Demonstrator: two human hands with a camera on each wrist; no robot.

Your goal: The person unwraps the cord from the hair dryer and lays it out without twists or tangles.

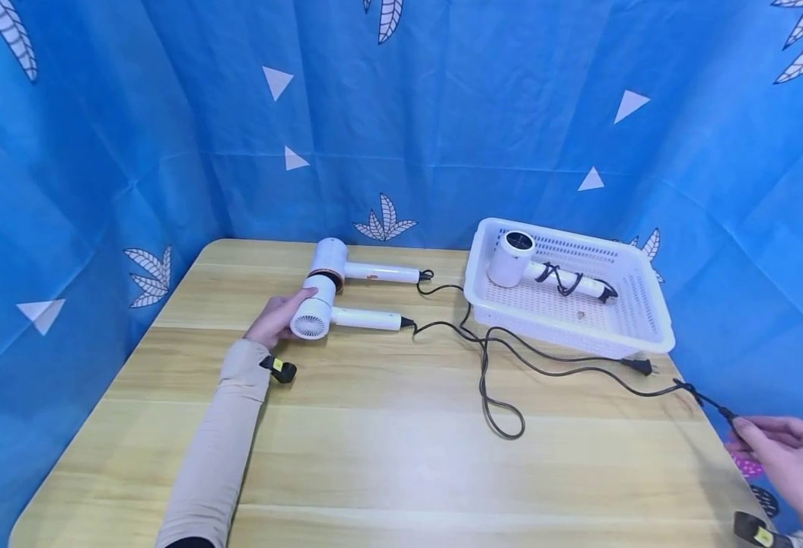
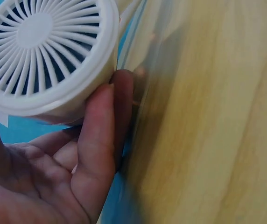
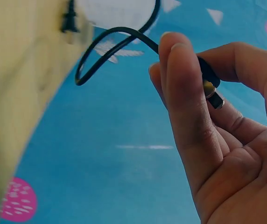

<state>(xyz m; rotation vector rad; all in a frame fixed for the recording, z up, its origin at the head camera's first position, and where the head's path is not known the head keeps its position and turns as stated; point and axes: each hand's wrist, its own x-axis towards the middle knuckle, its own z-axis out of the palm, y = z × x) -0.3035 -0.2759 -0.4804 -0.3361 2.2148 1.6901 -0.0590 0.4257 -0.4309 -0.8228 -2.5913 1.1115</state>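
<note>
My left hand (image 1: 276, 318) grips the head of the nearer white hair dryer (image 1: 367, 319), which lies on the table at the left. In the left wrist view, its round slatted grille (image 2: 34, 30) shows above my fingers. A second white hair dryer (image 1: 382, 272) lies just behind, its head overlapping the first one's head in the head view. At the right edge, my right hand (image 1: 788, 457) pinches the plug end of a black cord (image 1: 586, 371), held off the table. The right wrist view shows the plug (image 3: 211, 91) between thumb and fingers, partly hidden by them.
A white plastic basket (image 1: 545, 327) stands at the back right, with a third hair dryer (image 1: 508, 268) inside, its cord wound round the handle. Another black plug (image 1: 639, 366) lies in front of the basket. A cord loop (image 1: 507, 435) rests mid-table. Blue curtain (image 1: 442, 114) surrounds the table.
</note>
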